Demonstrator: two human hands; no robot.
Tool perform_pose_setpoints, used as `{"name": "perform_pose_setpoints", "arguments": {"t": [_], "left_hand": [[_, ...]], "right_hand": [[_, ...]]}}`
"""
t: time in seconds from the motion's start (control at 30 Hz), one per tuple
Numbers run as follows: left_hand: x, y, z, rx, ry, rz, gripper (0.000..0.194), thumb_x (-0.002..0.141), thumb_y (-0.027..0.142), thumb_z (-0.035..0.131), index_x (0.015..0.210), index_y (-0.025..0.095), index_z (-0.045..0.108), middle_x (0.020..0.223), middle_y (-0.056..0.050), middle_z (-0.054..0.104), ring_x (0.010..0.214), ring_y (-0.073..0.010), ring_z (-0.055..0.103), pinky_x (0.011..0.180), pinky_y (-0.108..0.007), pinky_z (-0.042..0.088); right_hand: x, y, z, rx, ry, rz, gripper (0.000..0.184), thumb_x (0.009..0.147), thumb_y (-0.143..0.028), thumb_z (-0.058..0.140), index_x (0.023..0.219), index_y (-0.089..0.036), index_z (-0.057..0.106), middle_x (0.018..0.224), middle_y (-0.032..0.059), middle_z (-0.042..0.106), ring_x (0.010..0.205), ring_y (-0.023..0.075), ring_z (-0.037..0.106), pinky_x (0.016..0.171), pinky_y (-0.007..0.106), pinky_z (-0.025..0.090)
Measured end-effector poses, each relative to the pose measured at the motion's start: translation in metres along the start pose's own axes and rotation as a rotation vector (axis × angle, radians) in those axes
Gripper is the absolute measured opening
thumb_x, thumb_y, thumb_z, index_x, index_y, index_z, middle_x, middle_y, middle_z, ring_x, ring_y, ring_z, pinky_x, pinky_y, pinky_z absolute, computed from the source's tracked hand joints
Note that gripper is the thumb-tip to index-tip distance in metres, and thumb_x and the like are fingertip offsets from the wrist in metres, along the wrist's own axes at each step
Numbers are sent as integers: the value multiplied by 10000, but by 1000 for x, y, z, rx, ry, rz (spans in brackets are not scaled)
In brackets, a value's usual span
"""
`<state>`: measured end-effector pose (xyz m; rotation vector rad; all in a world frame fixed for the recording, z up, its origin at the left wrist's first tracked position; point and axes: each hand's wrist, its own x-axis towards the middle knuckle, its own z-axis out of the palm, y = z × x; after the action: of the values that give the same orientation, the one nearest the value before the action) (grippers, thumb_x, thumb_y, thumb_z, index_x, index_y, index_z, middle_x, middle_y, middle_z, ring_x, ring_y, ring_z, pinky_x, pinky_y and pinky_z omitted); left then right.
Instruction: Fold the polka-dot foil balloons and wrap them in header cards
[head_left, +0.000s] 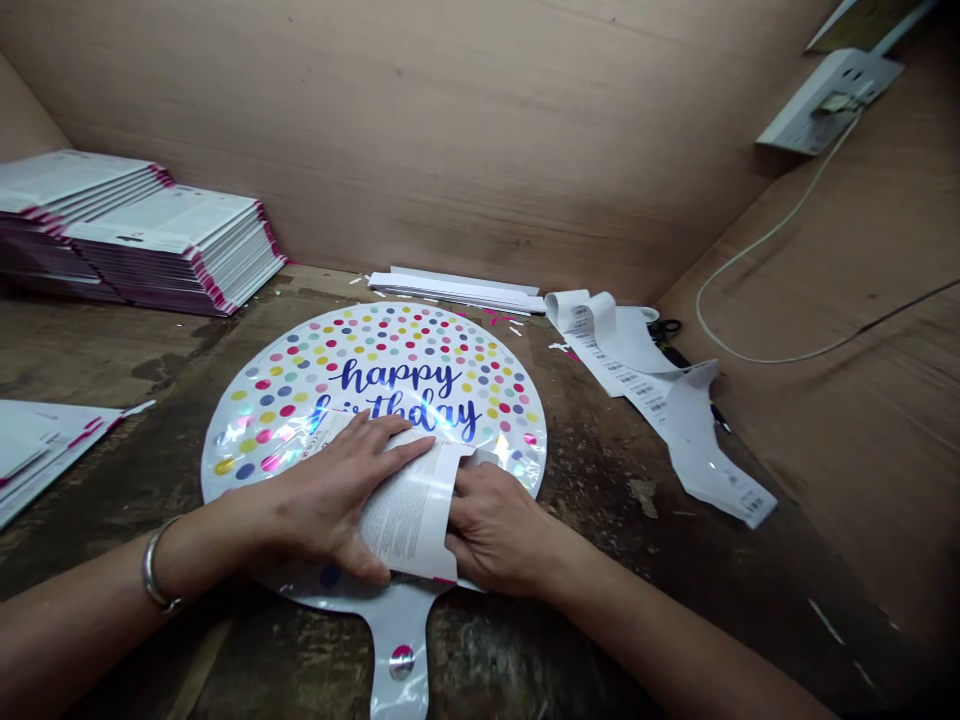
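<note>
A round white foil balloon (390,345) with coloured dots and blue "happy birthday" lettering lies flat on the table, its tail pointing toward me. On top of it rests a white printed paper envelope (409,515), its opening facing right. My left hand (337,500) grips the envelope, fingers across the top and thumb along the near edge. Curled at the opening is my right hand (499,530), its fingertips tucked inside. The envelope hides whatever those fingertips hold.
Stacks of white and pink envelopes (161,220) stand at the back left, with more flat ones (45,445) at the left edge. Paper strips (457,290) lie along the back wall. A barcode label strip (637,375) and scissors (666,328) are at right, below a power strip (825,100).
</note>
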<state>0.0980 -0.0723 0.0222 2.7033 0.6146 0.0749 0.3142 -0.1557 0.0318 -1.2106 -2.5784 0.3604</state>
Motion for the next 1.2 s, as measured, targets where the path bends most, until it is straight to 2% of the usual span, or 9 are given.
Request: {"name": "perform_pose_setpoints", "arguments": {"t": [0.23,0.37,0.47,0.6,0.73,0.83,0.93,1.03,1.2], "left_hand": [[1,-2,-5,-8,-9,-5,1150,512,659,719,1457,305,166,1466,-132,218,1339,-401,184,1081,-565,165],[-3,-11,-1,-21,-18,-1,1191,496,716,697,1463,298,140,1510,-146,156,1374,-399,111,1087,-577,118],[0,-15,0,-10,-72,29,1175,488,757,669,1456,305,178,1537,-142,86,1383,-415,41,1076,-609,55],[-1,-5,-9,47,-120,38,913,616,677,660,1403,382,303,1537,-77,141,1381,-421,36,1048,-650,47],[-15,18,-8,68,-102,-58,622,813,454,584,1383,381,345,1479,-53,325,1355,-364,244,1052,-637,105],[-19,28,8,32,-27,-111,689,818,566,524,1416,299,308,1478,-80,322,1361,-361,230,1060,-623,144],[-15,26,22,47,59,-131,572,857,522,490,1361,263,409,1463,-73,356,1366,-326,236,1088,-578,146],[-15,19,26,42,89,-105,425,909,381,456,1318,269,462,1432,-43,411,1355,-287,281,1094,-543,181],[-30,16,26,3,124,-123,402,927,339,446,1323,272,464,1388,-26,472,1327,-288,337,1070,-540,258]], "right_hand": [[30,-6,12,55,31,-3,246,706,-344,600,890,-204,685,1011,72,689,883,213,595,786,310,425],[3,-4,-5,81,-54,76,245,854,-269,491,1025,-209,656,1046,57,675,909,183,603,800,302,451],[-20,7,-16,76,39,217,321,914,-213,409,1171,-218,601,1203,65,626,1096,197,546,942,352,423],[-28,16,-5,-76,5,323,442,892,-235,461,1326,-156,482,1406,108,444,1302,288,364,1062,472,330],[-26,-2,6,-203,38,384,390,882,-209,476,1254,-116,548,1303,154,542,1155,294,510,993,477,415],[-24,-17,3,-192,121,352,272,886,-150,454,1067,-153,658,1064,117,678,928,228,619,933,436,472],[-20,-18,3,-156,189,278,290,895,-149,445,1112,-142,638,1130,110,660,1034,216,601,957,386,474],[-22,-12,17,-198,129,172,359,885,-152,467,1226,-99,569,1288,133,563,1209,253,499,1002,407,446],[-36,-14,25,-218,223,193,281,876,-130,485,1118,-101,626,1170,135,642,1116,259,566,979,437,448]]}}
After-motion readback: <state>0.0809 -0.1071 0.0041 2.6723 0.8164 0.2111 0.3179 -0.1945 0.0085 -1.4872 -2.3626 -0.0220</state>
